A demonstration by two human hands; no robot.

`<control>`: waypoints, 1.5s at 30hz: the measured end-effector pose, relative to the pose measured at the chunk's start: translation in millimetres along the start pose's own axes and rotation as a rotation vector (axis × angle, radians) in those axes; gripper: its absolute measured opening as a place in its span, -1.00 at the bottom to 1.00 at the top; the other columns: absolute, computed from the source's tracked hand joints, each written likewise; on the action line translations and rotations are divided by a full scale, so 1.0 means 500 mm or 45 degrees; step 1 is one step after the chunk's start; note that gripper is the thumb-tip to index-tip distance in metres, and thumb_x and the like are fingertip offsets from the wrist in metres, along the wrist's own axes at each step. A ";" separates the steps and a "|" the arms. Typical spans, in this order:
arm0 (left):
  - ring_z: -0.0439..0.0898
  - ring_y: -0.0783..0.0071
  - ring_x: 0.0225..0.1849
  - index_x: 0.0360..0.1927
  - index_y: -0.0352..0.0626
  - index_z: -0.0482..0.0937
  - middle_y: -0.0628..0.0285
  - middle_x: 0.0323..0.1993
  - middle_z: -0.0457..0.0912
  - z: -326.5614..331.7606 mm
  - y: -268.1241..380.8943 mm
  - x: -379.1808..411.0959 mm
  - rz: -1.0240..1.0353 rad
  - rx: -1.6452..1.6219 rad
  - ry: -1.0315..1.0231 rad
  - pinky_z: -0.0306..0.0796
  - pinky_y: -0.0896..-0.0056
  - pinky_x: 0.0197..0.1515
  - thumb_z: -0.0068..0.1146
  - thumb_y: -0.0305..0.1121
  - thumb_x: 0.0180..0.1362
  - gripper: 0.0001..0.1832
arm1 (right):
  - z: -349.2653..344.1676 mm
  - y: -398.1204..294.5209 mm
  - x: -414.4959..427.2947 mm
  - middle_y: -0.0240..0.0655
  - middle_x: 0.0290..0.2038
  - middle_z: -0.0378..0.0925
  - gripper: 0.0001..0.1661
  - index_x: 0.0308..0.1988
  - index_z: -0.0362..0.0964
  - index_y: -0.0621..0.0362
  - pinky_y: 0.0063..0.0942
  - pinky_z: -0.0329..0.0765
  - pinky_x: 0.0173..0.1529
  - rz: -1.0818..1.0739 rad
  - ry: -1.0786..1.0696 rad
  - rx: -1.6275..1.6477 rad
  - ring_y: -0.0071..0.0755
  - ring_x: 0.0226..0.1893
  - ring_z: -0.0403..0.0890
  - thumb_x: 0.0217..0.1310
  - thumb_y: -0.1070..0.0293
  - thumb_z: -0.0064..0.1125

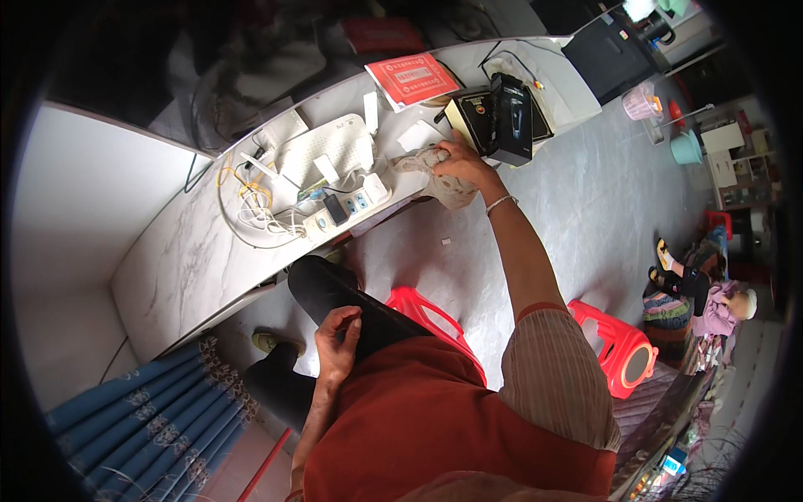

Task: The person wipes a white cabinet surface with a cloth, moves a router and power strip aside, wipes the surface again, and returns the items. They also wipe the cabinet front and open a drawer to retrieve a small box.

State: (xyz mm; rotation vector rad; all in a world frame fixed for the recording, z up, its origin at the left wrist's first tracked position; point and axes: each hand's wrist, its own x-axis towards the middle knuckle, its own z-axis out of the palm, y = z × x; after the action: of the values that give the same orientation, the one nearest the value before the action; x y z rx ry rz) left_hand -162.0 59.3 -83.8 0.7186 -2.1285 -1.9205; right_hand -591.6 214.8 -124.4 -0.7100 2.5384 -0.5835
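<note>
My right hand (463,164) grips a crumpled beige-grey cloth (455,191) at the front edge of a white marble-patterned cabinet top (169,276). Part of the cloth lies on the top and part hangs over the edge. Just beyond the fingers stand a black printed box (511,119) and a black-and-cream box (467,122), partly overlapping. A flat white piece (420,136) lies left of the hand. In front of my torso, my left hand (339,342) is loosely curled by my thigh, and I see nothing in it.
A white router (326,147), a power strip (348,210) and tangled cables (263,213) occupy the cabinet top's middle. A red printed booklet (412,80) lies behind. Red plastic stools (618,348) stand on the floor; blue curtains (150,420) hang left. A person (715,304) sits far right.
</note>
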 end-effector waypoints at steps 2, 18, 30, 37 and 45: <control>0.62 0.53 -0.19 -0.08 -0.30 0.62 0.23 -0.19 0.66 0.005 0.006 0.004 0.000 -0.001 -0.004 0.48 0.51 -0.06 0.14 -0.54 0.26 -0.82 | 0.016 0.022 0.018 0.12 0.31 0.21 -0.18 0.11 0.48 0.10 -0.30 0.33 0.32 -0.049 -0.027 0.001 0.10 0.30 0.31 -0.24 0.04 0.37; 0.60 0.57 -0.24 -0.10 -0.29 0.61 0.23 -0.21 0.65 0.006 -0.012 0.005 -0.002 0.041 0.007 0.47 0.56 -0.11 0.16 -0.57 0.23 -0.82 | -0.037 -0.051 -0.166 -0.11 0.01 0.57 -0.23 0.23 0.34 0.18 -0.39 0.45 0.14 -0.159 -0.126 0.399 -0.21 0.03 0.57 -0.03 0.26 0.29; 0.58 0.61 -0.13 -0.11 -0.28 0.62 0.29 -0.18 0.65 0.002 0.000 0.011 -0.139 0.032 -0.026 0.43 0.57 0.01 0.11 -0.57 0.25 -0.83 | -0.023 -0.033 -0.035 -0.09 0.13 0.50 -0.25 0.21 0.32 0.08 -0.17 0.44 0.18 -0.236 0.739 -0.014 -0.09 0.09 0.55 0.02 0.14 0.30; 0.57 0.61 -0.28 -0.11 -0.27 0.62 0.28 -0.23 0.65 0.000 -0.019 0.008 -0.080 0.041 0.033 0.44 0.56 -0.14 0.13 -0.56 0.23 -0.83 | 0.039 -0.076 0.046 -0.33 0.38 0.24 -0.30 0.26 0.32 -0.21 -0.04 0.37 0.27 -0.046 0.267 -0.625 0.13 0.20 0.37 0.13 -0.11 0.11; 0.55 0.62 -0.35 -0.12 -0.26 0.62 0.29 -0.28 0.66 0.001 -0.033 0.016 -0.043 0.046 0.034 0.45 0.57 -0.22 0.14 -0.57 0.22 -0.83 | 0.027 -0.025 0.029 -0.18 0.14 0.49 -0.44 0.13 0.43 -0.02 -0.12 0.44 0.17 -0.067 0.330 -0.312 0.16 0.08 0.46 0.15 0.04 0.10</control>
State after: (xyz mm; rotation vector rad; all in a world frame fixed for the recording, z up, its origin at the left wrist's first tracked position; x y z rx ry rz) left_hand -165.5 55.2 -101.1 0.7873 -2.1543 -1.8828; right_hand -591.0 193.4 -133.5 -0.8347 2.8742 -0.4065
